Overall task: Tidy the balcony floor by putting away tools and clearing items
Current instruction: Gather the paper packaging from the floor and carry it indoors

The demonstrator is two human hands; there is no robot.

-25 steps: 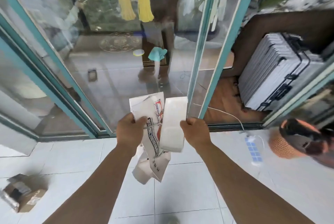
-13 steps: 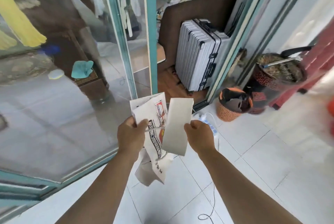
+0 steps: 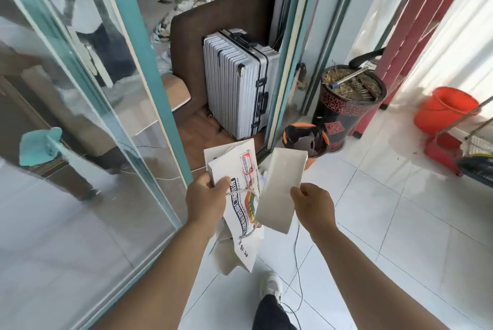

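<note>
Head view has swung right: small orange woven basket now ahead. Left hand fingers stay clamped on printed white paper bags; right hand pinches plain white card. Disposal is probably next.

The printed paper bag is partly covered by the left hand and by the white sheet at 3 o'clock. The red stand at 3 o'clock is cut by the frame edge. The bag's print is too small to be read.

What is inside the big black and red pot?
The black and red pot holds dry straw-like stuff, a metal tube and a wire spring. Anything deeper is covered.
</note>
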